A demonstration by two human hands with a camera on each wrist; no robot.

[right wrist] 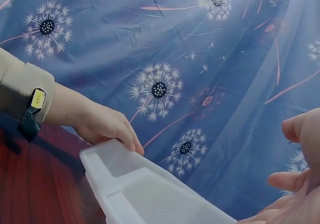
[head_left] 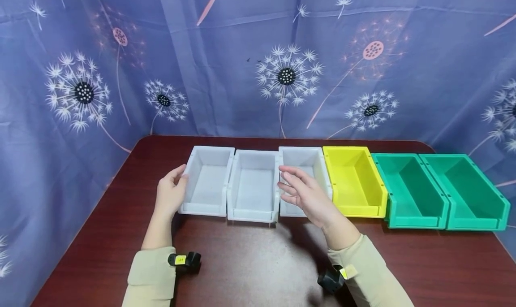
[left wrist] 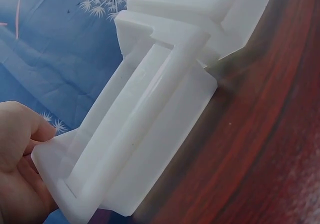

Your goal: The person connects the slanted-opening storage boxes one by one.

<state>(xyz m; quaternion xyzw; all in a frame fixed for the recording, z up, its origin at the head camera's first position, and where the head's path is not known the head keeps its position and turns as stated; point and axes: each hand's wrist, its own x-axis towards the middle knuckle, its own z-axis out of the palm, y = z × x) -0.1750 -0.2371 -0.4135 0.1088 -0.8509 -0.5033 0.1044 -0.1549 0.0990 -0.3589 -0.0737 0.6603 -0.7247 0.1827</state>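
Three white plastic bins stand in a row on the dark red table. My left hand [head_left: 169, 192] is at the outer side of the leftmost white bin [head_left: 207, 183], its thumb and bent fingers gripping the side rim. The left wrist view shows that bin's front lip [left wrist: 135, 129] close up, with part of the hand hidden behind its corner. My right hand [head_left: 308, 197], fingers spread and loosely bent, hovers over the third white bin [head_left: 300, 157] and holds nothing. Between them sits the middle white bin [head_left: 254, 181], set slightly forward.
Right of the white bins come a yellow bin [head_left: 352, 179] and two green bins, the nearer [head_left: 415, 190] and the far right one [head_left: 463, 190], side by side. A blue dandelion-print curtain [head_left: 225, 74] hangs behind the table [head_left: 242, 262]. Black cameras are strapped to both wrists.
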